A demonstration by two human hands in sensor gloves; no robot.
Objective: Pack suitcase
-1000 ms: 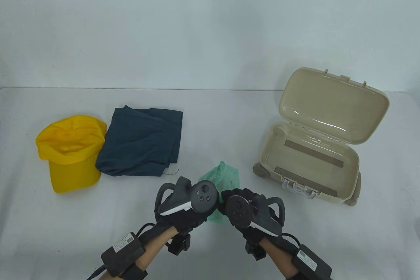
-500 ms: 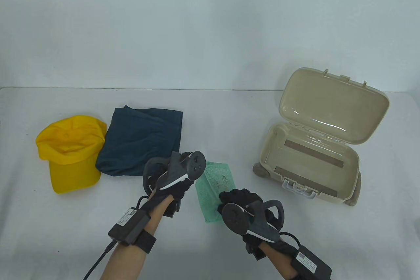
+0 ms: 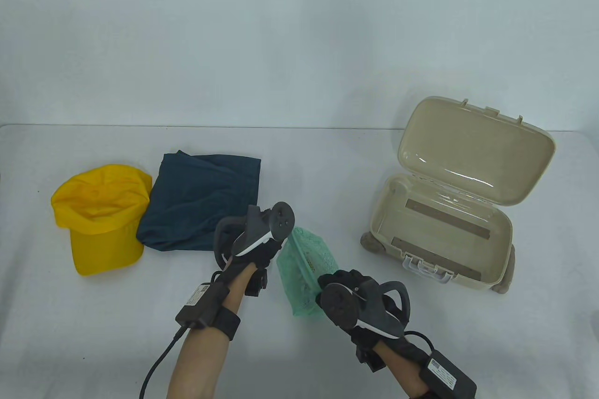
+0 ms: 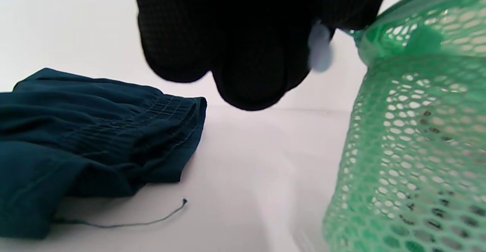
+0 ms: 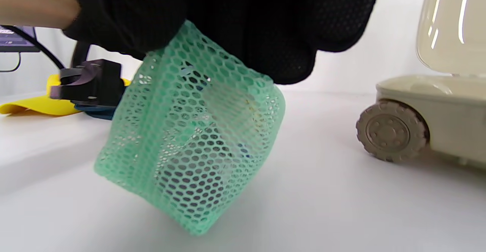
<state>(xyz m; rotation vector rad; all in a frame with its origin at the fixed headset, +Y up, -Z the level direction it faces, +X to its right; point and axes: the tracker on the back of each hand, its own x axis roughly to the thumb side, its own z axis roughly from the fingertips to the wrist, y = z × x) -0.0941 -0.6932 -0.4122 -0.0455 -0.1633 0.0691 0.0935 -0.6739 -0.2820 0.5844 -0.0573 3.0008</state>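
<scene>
Nearest, the right hand (image 3: pixel 348 289) is gripping the near end of the green mesh bag (image 3: pixel 304 268), the left hand (image 3: pixel 255 249) pinching its far end, its length running away from the open suitcase (image 3: pixel 440 230) lying farther right on the worktop (image 3: pixel 93 324).

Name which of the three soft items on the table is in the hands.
The green mesh bag, held between both hands; the yellow cap and folded dark blue garment lie untouched to the left.

A beige suitcase (image 3: pixel 449 212) stands open at the bench's right, lid tilted back. A green mesh pouch (image 3: pixel 304 272) is held up left of it. Folded navy shorts (image 3: pixel 201 202) touch a yellow cap (image 3: pixel 100 216).
</scene>
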